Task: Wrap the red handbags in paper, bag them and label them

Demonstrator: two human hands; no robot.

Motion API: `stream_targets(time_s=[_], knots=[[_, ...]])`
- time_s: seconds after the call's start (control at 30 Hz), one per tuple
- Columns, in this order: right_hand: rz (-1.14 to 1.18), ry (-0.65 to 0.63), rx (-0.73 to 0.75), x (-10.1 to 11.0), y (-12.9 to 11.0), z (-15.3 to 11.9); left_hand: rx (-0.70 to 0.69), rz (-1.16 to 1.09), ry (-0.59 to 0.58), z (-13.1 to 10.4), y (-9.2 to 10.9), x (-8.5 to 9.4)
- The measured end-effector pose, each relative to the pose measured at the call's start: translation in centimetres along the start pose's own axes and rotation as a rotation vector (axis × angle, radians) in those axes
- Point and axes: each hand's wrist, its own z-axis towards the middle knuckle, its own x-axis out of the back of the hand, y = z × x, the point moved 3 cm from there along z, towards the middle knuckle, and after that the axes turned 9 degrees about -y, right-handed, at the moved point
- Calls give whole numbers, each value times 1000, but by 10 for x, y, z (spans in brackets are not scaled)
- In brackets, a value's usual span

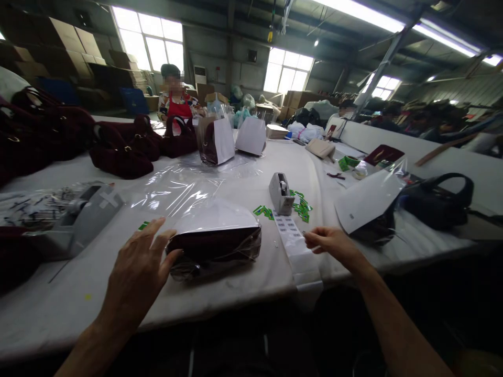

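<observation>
While the left hand (pixel 137 272) is resting with fingers spread loosely against the end of a dark maroon handbag sealed in a clear plastic bag (pixel 214 246) near the front edge of the white worktop (pixel 243 285), the right hand (pixel 332 243) is pinching the edge of a white strip of barcode labels (pixel 293 243). Bagging appears done; labelling seems outstanding. A grey tape dispenser (pixel 281 192) and scattered green stickers (pixel 301 205) are lying just behind the strip, obstructing nothing.
</observation>
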Motion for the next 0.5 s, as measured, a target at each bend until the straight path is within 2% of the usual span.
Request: stream_targets(time_s=[0.07, 0.1, 0.17, 0.23, 0.3, 0.33, 0.43, 0.5], knots=[[-173, 15, -213, 21, 43, -22, -3, -107, 89, -9, 19, 7], [-229, 2, -302, 25, 63, -33, -14, -214, 102, -15, 33, 7], [-224, -65, -377, 19, 94, -53, -24, -516, 7, -23, 65, -5], [-108, -159, -315, -1, 113, -65, 41, -864, -274, -25, 103, -35], [71, -212, -219, -23, 122, -71, 207, -1185, -608, -22, 141, -76], [177, -214, -183, -32, 123, -73, 274, -1344, -690, -17, 159, -96], [498, -161, -131, -44, 118, -74, 542, -1673, -680, 11, 194, -146], [630, -132, -121, -41, 109, -75, 694, -1871, -686, 32, 210, -170]])
